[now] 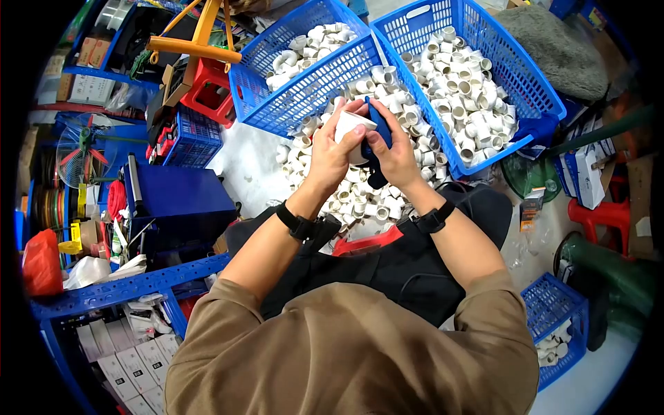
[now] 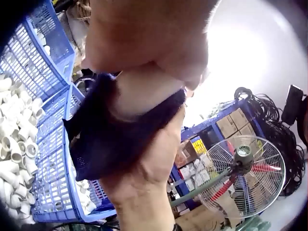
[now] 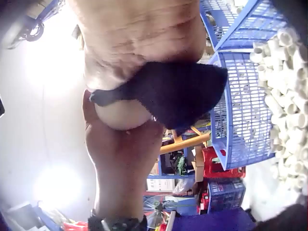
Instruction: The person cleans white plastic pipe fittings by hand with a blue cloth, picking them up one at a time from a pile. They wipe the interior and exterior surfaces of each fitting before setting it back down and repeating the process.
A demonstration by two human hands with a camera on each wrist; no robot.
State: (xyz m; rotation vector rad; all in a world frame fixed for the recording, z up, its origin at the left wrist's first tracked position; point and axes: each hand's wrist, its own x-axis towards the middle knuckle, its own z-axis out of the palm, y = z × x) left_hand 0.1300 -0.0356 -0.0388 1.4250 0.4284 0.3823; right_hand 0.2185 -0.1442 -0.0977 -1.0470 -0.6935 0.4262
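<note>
In the head view both hands meet over a heap of pipe fittings, in front of the chest. My left hand (image 1: 329, 158) grips a white plastic pipe fitting (image 1: 350, 123), thumb on its side. My right hand (image 1: 399, 160) holds a dark blue cloth (image 1: 378, 123) against the fitting's right side, and one end of the cloth hangs below. From the left wrist, the cloth (image 2: 108, 134) wraps part of the fitting's smooth wall (image 2: 144, 91). The right wrist view shows the cloth (image 3: 185, 91) bunched between the palms, beside the rounded fitting (image 3: 122, 115); much of the fitting is hidden.
A heap of white pipe fittings (image 1: 360, 197) covers the floor ahead. Beyond it stand two blue crates (image 1: 304, 86) (image 1: 536, 83) of fittings. A red stool (image 1: 207, 90) and a fan (image 1: 84, 149) are left; a small blue crate (image 1: 553, 308) stands right.
</note>
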